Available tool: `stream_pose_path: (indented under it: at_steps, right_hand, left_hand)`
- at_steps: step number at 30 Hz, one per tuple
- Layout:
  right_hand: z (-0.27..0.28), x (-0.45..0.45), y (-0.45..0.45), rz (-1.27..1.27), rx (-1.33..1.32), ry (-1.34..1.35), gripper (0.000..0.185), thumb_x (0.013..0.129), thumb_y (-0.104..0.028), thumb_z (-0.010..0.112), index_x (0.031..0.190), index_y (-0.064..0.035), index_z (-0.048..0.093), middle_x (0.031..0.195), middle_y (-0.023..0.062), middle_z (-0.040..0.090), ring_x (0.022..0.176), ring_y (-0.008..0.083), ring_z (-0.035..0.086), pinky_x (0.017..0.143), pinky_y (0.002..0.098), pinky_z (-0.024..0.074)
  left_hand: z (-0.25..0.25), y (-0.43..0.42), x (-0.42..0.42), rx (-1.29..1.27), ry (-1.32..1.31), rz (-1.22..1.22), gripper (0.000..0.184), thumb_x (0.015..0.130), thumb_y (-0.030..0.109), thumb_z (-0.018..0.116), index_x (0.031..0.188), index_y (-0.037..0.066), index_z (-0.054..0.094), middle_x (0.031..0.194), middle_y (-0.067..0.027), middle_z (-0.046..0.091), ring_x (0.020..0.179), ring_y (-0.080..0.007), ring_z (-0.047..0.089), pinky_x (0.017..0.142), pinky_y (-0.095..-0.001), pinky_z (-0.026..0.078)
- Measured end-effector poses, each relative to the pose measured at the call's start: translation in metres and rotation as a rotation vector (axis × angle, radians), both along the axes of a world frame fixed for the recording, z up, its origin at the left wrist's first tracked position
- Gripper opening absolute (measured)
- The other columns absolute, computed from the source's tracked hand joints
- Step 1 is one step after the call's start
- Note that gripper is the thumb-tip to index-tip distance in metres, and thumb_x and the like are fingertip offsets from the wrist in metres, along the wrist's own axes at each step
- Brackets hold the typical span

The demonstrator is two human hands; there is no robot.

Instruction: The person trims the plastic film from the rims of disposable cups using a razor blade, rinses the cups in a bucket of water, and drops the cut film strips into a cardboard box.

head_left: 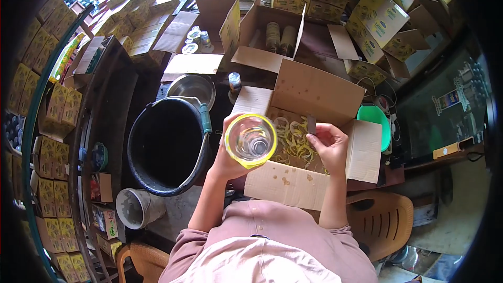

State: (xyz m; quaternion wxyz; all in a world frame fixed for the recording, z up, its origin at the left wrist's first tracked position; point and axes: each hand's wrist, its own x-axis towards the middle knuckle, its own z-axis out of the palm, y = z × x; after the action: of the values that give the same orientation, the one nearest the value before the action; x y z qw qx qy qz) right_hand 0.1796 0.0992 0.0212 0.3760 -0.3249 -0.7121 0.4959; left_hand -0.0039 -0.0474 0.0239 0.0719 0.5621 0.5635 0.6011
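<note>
My left hand (222, 158) is wrapped around a clear cup (251, 139) with a yellow rim, its mouth tilted up toward me. My right hand (332, 148) pinches a small, flat, dark grey-brown piece (312, 124) between thumb and fingers; its exact kind I cannot make out. Below both hands sits an open cardboard box (319, 86), flaps spread out. Curled yellow and clear strips (293, 139) lie scattered on its bottom. Cup and flat piece are apart.
A large black bucket (134, 149) stands left of the box, with a metal basin (201, 90) behind it. Open cartons (204, 13) holding cups line the back. A green bowl (373, 120) sits at the right. Plastic chairs (393, 220) flank me.
</note>
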Motion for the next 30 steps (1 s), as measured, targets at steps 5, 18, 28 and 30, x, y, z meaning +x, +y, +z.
stream_pose_path:
  at_steps: [5, 18, 28, 30]
  right_hand:
    - [0.015, -0.02, -0.03, 0.091, -0.075, 0.313, 0.017, 0.072, 0.008, 0.064, 0.086, -0.0019, 0.062, 0.081, 0.0034, 0.061, 0.074, 0.0087, 0.058, 0.066, 0.0199, 0.0473]
    - [0.026, -0.062, -0.055, 0.156, 0.008, 0.472, 0.019, 0.072, 0.009, 0.063, 0.089, 0.0005, 0.06, 0.08, 0.0044, 0.056, 0.073, 0.0089, 0.054, 0.064, 0.019, 0.0464]
    - [0.028, -0.069, -0.076, 0.046, 0.373, 0.394, 0.017, 0.066, 0.007, 0.067, 0.081, -0.0013, 0.063, 0.067, 0.0063, 0.058, 0.058, 0.0113, 0.057, 0.052, 0.0209, 0.0434]
    - [0.029, -0.068, -0.076, 0.016, 0.436, 0.38, 0.017, 0.067, 0.007, 0.067, 0.081, 0.0004, 0.061, 0.069, 0.0056, 0.057, 0.059, 0.0103, 0.054, 0.053, 0.0202, 0.0423]
  left_hand:
    - [-0.013, -0.003, -0.005, 0.055, 0.066, 0.074, 0.06, 0.055, 0.006, 0.076, 0.107, 0.005, 0.046, 0.102, -0.0103, 0.053, 0.099, -0.0213, 0.05, 0.08, -0.0311, 0.043]
    - [-0.01, -0.013, 0.005, 0.05, -0.15, 0.223, 0.072, 0.062, 0.002, 0.072, 0.117, 0.005, 0.026, 0.107, -0.0148, 0.041, 0.104, -0.0239, 0.048, 0.089, -0.0355, 0.039]
    - [0.001, -0.01, 0.014, 0.099, -0.243, 0.207, 0.073, 0.063, 0.005, 0.072, 0.121, 0.0, 0.028, 0.109, -0.0143, 0.041, 0.098, -0.022, 0.05, 0.084, -0.0332, 0.043]
    - [-0.001, -0.01, 0.014, 0.086, -0.206, 0.212, 0.072, 0.064, 0.005, 0.07, 0.122, -0.001, 0.028, 0.109, -0.0145, 0.041, 0.099, -0.0224, 0.049, 0.084, -0.0331, 0.042]
